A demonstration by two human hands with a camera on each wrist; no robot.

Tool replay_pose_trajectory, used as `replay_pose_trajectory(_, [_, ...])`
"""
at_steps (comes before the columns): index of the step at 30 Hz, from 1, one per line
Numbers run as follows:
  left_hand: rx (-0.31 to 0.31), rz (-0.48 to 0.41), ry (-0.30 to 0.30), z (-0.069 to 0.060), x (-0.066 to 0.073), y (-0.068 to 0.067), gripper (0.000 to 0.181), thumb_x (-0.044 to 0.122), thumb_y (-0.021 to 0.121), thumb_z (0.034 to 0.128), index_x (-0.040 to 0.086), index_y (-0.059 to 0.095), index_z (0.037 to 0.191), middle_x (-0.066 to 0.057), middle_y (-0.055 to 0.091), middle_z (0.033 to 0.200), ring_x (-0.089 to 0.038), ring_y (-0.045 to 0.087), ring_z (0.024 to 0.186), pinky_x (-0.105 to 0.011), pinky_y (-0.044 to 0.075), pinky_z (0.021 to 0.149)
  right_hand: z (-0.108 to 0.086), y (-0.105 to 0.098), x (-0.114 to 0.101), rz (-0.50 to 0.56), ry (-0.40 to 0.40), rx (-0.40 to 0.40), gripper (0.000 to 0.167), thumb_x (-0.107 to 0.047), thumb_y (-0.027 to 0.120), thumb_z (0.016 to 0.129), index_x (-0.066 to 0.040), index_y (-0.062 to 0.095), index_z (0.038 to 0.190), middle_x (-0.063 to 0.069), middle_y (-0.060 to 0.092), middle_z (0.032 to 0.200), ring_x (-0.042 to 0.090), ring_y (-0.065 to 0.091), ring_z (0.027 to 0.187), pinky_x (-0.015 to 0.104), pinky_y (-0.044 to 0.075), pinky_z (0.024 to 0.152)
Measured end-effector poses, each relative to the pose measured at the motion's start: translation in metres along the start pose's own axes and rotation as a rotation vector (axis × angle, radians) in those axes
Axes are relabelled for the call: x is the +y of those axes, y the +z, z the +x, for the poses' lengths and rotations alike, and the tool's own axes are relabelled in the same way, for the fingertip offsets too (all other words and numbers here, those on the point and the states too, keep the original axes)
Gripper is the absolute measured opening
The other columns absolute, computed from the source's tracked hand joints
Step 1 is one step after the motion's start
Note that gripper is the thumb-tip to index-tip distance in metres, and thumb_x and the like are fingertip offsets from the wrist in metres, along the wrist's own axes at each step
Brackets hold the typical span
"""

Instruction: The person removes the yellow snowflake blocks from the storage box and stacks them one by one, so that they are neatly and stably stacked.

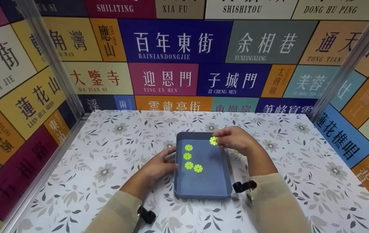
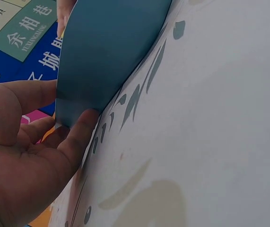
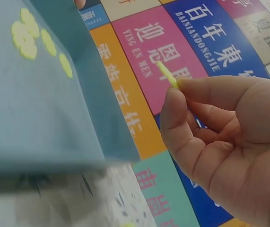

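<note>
With the left hand, gripping the blue-grey tray by its left wall — on the bench, just below the frame's centre. With the right hand, pinching a yellow-green disc between thumb and fingertip — near the tray's upper-right corner. Seeing four similar discs inside, toward its left.
</note>
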State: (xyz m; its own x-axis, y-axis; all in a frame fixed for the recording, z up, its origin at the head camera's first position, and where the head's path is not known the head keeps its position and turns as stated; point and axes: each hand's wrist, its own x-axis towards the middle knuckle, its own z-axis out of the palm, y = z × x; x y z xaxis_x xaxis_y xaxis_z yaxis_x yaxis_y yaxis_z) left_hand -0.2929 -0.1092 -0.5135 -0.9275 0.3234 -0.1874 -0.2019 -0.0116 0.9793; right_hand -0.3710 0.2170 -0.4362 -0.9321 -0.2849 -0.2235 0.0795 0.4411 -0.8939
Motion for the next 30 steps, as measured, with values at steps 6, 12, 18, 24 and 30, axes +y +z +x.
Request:
replay_pose_trajectory(6, [0.017,0.031,-0.002,0.000,0.000,-0.001,0.084,-0.002,0.073,0.0925,0.018,0.038,0.167,-0.021,0.048,0.166,-0.037,0.053,0.150,-0.046,0.049,0.122,-0.004,-0.014,0.018,0.045,0.004,0.036,0.032,-0.012,0.068,0.102,-0.002,0.071,0.133,0.006,0.073,0.114,0.018,0.072,0.098,0.030,0.065,0.090])
replay_pose_trajectory(12, [0.033,0.049,-0.019,0.000,0.000,-0.002,0.085,0.000,0.074,0.0921,0.021,0.039,0.167,-0.019,0.049,0.166,-0.036,0.055,0.148,-0.046,0.049,0.122,-0.006,-0.025,0.031,0.122,-0.001,0.049,0.037,-0.012,0.070,0.102,0.002,0.068,0.137,0.001,0.073,0.113,0.014,0.070,0.097,0.026,0.063,0.089])
replay_pose_trajectory(18, [0.017,0.016,-0.016,0.000,-0.001,0.000,0.082,-0.002,0.071,0.0947,0.018,0.038,0.167,-0.023,0.048,0.165,-0.038,0.055,0.147,-0.043,0.056,0.114,-0.007,-0.039,0.043,0.132,0.008,0.074,0.044,-0.012,0.067,0.104,0.005,0.062,0.144,0.002,0.071,0.123,0.015,0.070,0.103,0.028,0.063,0.093])
replay_pose_trajectory(24, [0.032,0.034,-0.020,0.000,-0.002,0.000,0.081,-0.001,0.072,0.0935,0.018,0.041,0.166,-0.022,0.050,0.164,-0.036,0.057,0.145,-0.041,0.057,0.112,-0.004,-0.049,0.058,0.116,0.034,0.094,0.045,-0.012,0.064,0.105,0.005,0.059,0.147,0.008,0.068,0.132,0.019,0.071,0.107,0.031,0.063,0.096])
replay_pose_trajectory(30, [0.026,0.033,-0.011,0.002,-0.002,-0.001,0.084,-0.001,0.074,0.0922,0.018,0.040,0.166,-0.021,0.048,0.166,-0.037,0.056,0.147,-0.042,0.056,0.115,-0.004,-0.058,0.073,0.085,0.043,0.120,0.046,-0.011,0.063,0.105,0.005,0.059,0.148,0.009,0.067,0.134,0.011,0.069,0.099,0.025,0.062,0.092])
